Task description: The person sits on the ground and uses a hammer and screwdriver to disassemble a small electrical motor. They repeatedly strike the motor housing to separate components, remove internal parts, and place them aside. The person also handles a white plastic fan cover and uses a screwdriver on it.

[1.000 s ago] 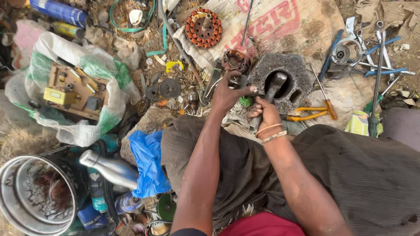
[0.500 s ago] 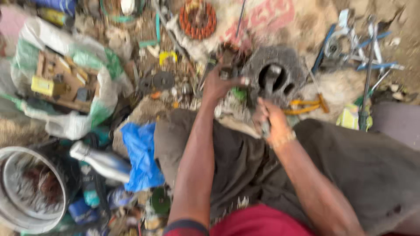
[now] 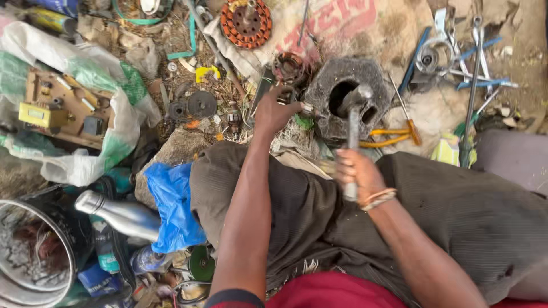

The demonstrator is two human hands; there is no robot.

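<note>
Steel hammer (image 3: 354, 122) gripped by right hand (image 3: 357, 171) | left hand (image 3: 274, 111) fingers pinch small part (image 3: 308, 108) (beside hexagonal block (image 3: 325, 122))

Hammer (image 3: 353, 122): metal head raised over grey hexagonal metal block (image 3: 328, 85), handle upright. Block lies on sacking, large round hole in its centre. Small metal part (image 3: 308, 108) rests at the block's left edge.

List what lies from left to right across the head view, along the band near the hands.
Circuit board in a plastic bag → dark round disc → left hand → hammer over the grey hexagonal block → yellow-handled pliers → long metal wrenches.
</note>
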